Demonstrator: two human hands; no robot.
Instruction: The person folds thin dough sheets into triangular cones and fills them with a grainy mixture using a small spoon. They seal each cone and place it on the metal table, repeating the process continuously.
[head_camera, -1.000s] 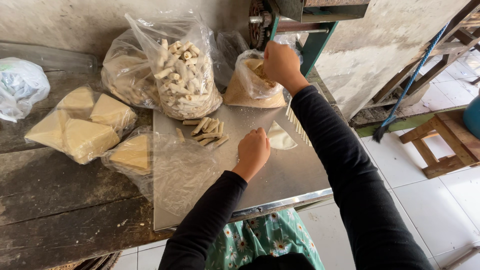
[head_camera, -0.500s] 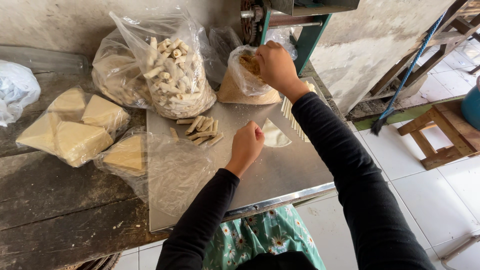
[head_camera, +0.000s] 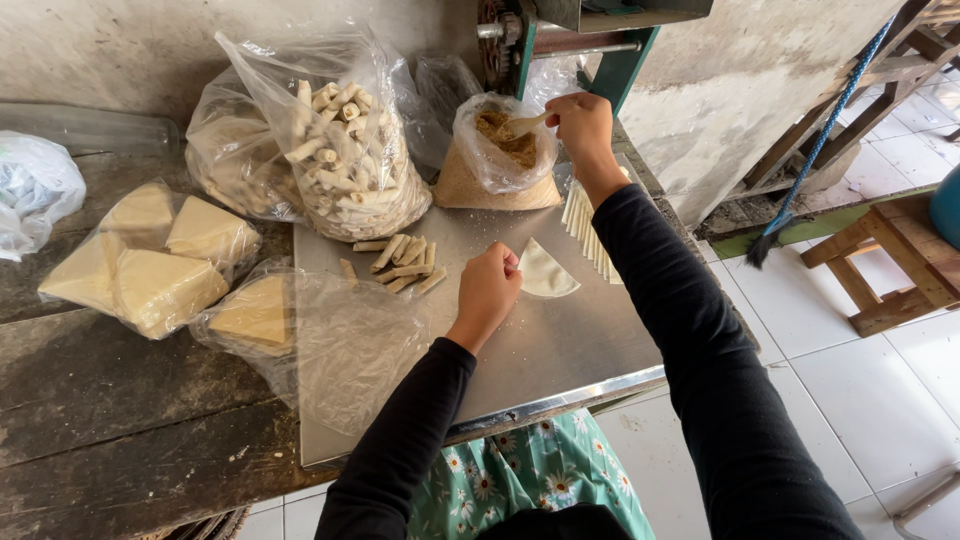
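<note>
My right hand (head_camera: 583, 123) grips a wooden spoon (head_camera: 522, 125) dipped into an open plastic bag of brown crumbly filling (head_camera: 503, 150) at the back of the metal sheet (head_camera: 560, 350). My left hand (head_camera: 487, 288) rests on the sheet with its fingers pressed on the corner of a pale, fan-shaped dough wrapper (head_camera: 546, 272). A fanned stack of more wrappers (head_camera: 585, 230) lies under my right forearm. Several finished rolls (head_camera: 400, 262) lie loose on the sheet to the left of my left hand.
A big clear bag of rolled pieces (head_camera: 340, 150) stands behind the loose rolls. Bags of triangular wrapper stacks (head_camera: 150, 260) sit on the dark wooden table (head_camera: 110, 420). A green machine frame (head_camera: 600, 40) rises at the back. A wooden stool (head_camera: 880, 265) and broom (head_camera: 810, 160) stand on the tiled floor.
My right hand has stayed at the filling bag with the spoon now in the filling. My left hand has shifted slightly onto the wrapper's corner. The camera view moved a little.
</note>
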